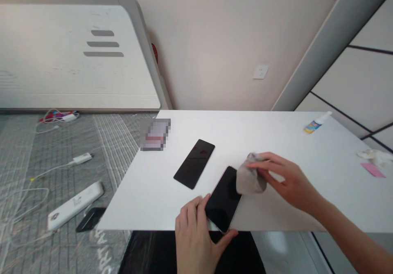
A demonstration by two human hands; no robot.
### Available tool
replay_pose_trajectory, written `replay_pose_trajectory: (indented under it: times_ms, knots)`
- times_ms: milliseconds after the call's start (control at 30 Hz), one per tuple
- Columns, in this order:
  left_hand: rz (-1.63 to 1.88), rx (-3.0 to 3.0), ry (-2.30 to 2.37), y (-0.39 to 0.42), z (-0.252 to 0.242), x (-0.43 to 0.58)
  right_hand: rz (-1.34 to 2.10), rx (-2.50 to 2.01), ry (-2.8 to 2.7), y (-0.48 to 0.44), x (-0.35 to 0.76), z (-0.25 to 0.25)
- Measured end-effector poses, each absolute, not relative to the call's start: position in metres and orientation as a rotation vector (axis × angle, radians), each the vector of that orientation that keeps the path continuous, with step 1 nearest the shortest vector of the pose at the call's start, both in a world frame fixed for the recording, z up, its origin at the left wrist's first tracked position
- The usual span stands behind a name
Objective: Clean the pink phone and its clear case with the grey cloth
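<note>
A black phone (223,198) lies on the white table (147,200) near its front edge. My left hand (198,233) holds this phone at its lower end, with the fingers along its left side and the thumb at the bottom corner. My right hand (284,178) pinches a grey cloth (251,178), which hangs over the phone's upper right edge and covers part of it. Up and to the left of them, a second dark phone (194,163) lies flat, touched by neither hand.
A pixelated item (156,135) lies at the table's back left. A spray bottle (317,123) lies at the back right, with a pink slip (372,170) and white tissue (376,157) at the right. Left of the table are a power strip (75,204) and cables.
</note>
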State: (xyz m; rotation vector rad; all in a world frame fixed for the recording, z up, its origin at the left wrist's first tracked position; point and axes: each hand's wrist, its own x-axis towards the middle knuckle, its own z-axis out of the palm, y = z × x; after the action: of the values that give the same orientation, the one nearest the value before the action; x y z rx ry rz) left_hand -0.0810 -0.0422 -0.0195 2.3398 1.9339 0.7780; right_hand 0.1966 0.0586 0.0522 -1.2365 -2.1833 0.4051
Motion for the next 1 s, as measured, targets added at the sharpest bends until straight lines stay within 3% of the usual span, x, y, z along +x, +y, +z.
replay_pose_trajectory:
  times_ms: [133,267,433,567,700,867,1000]
  knots:
    - [0.816,2.337,1.945,-0.042,-0.017,-0.078,0.367,-1.18,-2.459,0.022,0.158,0.024]
    - [0.811,2.326,1.935,-0.042,-0.014,-0.076,0.576,-0.911,-2.745,0.001,0.145,0.01]
    - [0.815,2.284,1.954,-0.043,-0.016,-0.076,0.437,-1.11,-2.596,0.009,0.145,0.016]
    - [0.786,2.272,1.932,-0.043,-0.019,-0.077,0.697,-0.814,-2.76,0.013,0.137,0.017]
    - [0.796,2.268,1.942,-0.043,-0.019,-0.077,0.503,-1.104,-2.59,0.015,0.134,0.012]
    - [0.792,2.269,1.934,-0.043,-0.019,-0.077,0.692,-0.829,-2.753,0.007,0.135,0.012]
    - [0.831,2.264,1.94,-0.042,-0.019,-0.076,0.467,-1.101,-2.598,0.015,0.142,0.008]
